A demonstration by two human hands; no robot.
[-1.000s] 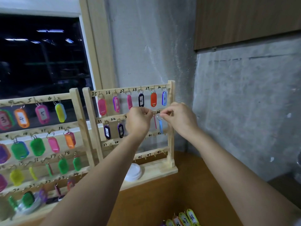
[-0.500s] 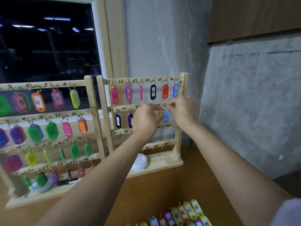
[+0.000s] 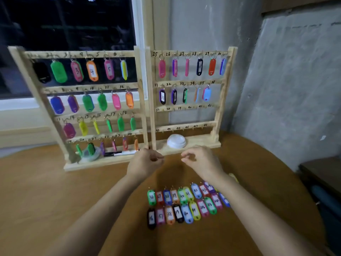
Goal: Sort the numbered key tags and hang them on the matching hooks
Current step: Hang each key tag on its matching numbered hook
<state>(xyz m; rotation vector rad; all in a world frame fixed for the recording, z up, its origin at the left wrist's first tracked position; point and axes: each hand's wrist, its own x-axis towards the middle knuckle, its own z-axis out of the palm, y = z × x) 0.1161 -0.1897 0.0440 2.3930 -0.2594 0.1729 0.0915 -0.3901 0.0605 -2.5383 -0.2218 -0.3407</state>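
We have the left rack (image 3: 99, 162) full through 24 and the right rack (image 3: 224, 93) hung from 25 to what reads as 35, its two lower rails bare. About a quarter is left: the loose key tags (image 3: 184, 204), numbered 36 upward, lie in two rows towards the table's (image 3: 55, 200) near edge. Our left hand (image 3: 145, 163) and right hand (image 3: 202, 161) hover between racks and tags, fingers loosely curled, holding nothing we can see. A clear container (image 3: 90, 154), contents unclear, sits on the left rack's base, and a white lid (image 3: 176, 141) on the right's.
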